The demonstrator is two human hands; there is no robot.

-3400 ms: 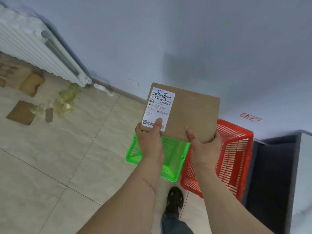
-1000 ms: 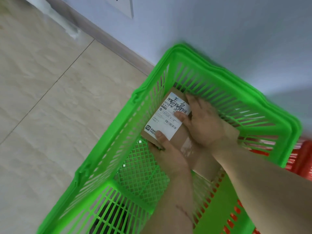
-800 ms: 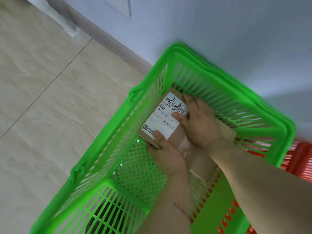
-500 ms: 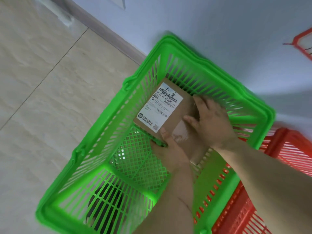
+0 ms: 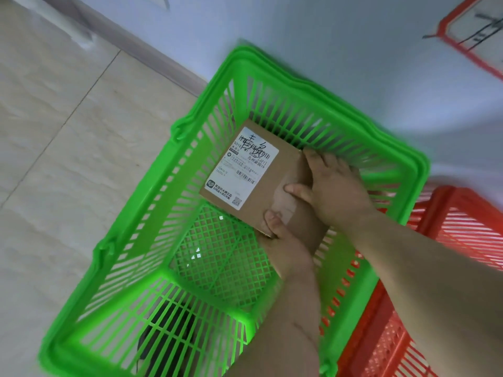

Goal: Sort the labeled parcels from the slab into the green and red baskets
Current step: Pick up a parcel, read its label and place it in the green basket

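Observation:
A flat brown cardboard parcel [image 5: 261,197] with a white printed label lies inside the green basket [image 5: 190,148], at its far end on the mesh floor. My left hand [image 5: 285,243] grips the parcel's near edge, thumb on top. My right hand [image 5: 334,191] lies over the parcel's right side, thumb on its top face and fingers along the far right edge. The red basket [image 5: 449,240] stands directly to the right of the green one, touching it.
Both baskets stand on a beige tiled floor against a pale blue wall with a baseboard [image 5: 130,50]. A red-framed sign [image 5: 473,31] hangs on the wall at the upper right. A dark shoe [image 5: 168,338] shows through the green basket's near wall.
The parcel went from held up in front of me down into the green basket. In the last second both hands slid to its right end, uncovering the label.

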